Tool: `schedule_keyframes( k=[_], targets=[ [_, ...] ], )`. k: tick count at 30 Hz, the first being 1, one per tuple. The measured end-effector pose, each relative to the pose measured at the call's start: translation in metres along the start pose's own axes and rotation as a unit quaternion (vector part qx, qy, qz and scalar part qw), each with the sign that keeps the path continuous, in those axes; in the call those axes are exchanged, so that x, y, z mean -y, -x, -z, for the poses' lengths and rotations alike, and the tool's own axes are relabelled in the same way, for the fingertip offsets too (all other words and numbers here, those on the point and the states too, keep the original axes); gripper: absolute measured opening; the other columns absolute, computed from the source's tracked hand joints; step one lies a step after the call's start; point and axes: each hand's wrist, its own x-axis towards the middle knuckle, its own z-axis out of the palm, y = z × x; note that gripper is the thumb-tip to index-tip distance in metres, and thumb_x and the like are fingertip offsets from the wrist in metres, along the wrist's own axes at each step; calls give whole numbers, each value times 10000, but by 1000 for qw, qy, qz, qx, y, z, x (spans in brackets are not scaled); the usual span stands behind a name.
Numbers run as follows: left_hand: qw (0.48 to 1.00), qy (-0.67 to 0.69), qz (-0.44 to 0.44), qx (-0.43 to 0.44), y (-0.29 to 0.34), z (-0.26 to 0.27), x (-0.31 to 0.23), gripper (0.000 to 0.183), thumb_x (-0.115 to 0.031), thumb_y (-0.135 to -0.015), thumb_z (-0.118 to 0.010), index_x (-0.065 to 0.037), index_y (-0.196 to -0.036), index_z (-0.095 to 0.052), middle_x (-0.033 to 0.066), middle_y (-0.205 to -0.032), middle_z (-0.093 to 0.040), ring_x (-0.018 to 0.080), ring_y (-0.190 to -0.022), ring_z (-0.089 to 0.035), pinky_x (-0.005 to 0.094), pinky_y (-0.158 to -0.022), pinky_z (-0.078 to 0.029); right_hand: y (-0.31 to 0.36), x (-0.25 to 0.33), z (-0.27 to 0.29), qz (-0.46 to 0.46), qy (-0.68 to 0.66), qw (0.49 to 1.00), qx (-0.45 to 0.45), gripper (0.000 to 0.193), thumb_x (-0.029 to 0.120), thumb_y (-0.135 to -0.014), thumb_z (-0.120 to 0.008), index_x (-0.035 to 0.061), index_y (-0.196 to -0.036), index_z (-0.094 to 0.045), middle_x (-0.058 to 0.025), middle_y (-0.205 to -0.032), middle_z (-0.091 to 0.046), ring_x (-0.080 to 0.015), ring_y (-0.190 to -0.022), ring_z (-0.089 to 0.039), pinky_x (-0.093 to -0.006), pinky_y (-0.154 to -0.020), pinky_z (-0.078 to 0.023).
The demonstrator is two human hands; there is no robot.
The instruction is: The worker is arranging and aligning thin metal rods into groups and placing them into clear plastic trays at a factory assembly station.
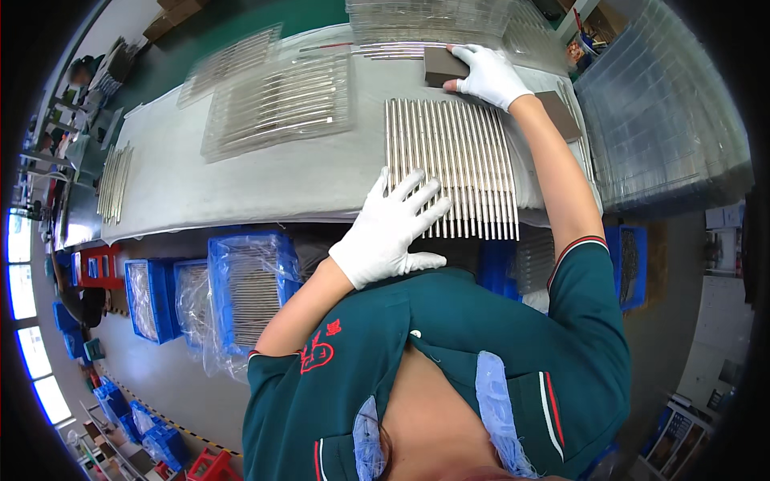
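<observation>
A row of slim metal rods lies side by side on the white-covered table, with their near ends at its front edge. My left hand, in a white glove, is open. Its spread fingers rest on the lower left part of the rods. My right hand, also gloved, grips a grey-brown rectangular block just beyond the rods' far ends. The thumb is on the block's near side and the fingers are on top. A second such block lies right of the rods, partly behind my right forearm.
Clear plastic trays holding rods lie on the left of the table, with more trays at the back. Loose rods lie at the far left. Stacked clear trays stand at right. Blue crates of rods stand below the front edge.
</observation>
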Motion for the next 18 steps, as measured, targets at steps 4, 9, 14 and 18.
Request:
schedule_keyframes(
  k=[4,9,14,18],
  targets=[
    [998,-22,11,-55,-3,-10,9,730,-530,-697,-657,-78,-1250,-503,152,-1276,-493,340,-1234,-422,558,-1018,-303,28,18,21,-43,-45,997,-41,775,457,-710,-716,85,-1336,-450,-167,-1253,-528,-336,-1100,-547,-388,-941,-436],
    [998,-32,2,-61,-4,-13,11,715,-524,-698,-653,-85,-1244,-509,141,-1266,-508,332,-1217,-440,549,-1006,-317,64,4,4,8,-52,998,-21,900,729,-730,-515,60,-1330,-451,-187,-1247,-529,-325,-1155,-505,-416,-998,-376],
    [999,-7,-15,-37,-17,-7,-5,656,-435,-714,-680,-32,-1204,-510,137,-1232,-513,326,-1194,-452,468,-1017,-343,73,-18,2,-94,-102,988,-63,817,655,-746,-572,35,-1275,-503,-201,-1233,-546,-323,-1161,-511,-395,-989,-386],
    [997,19,-6,-74,-26,-20,-13,636,-293,-680,-731,-5,-1196,-494,163,-1209,-508,331,-1184,-452,434,-1026,-352,83,34,37,-193,-161,968,12,632,391,-733,-741,46,-1221,-536,-145,-1082,-631,-253,-1034,-590,-328,-858,-463]
  ],
)
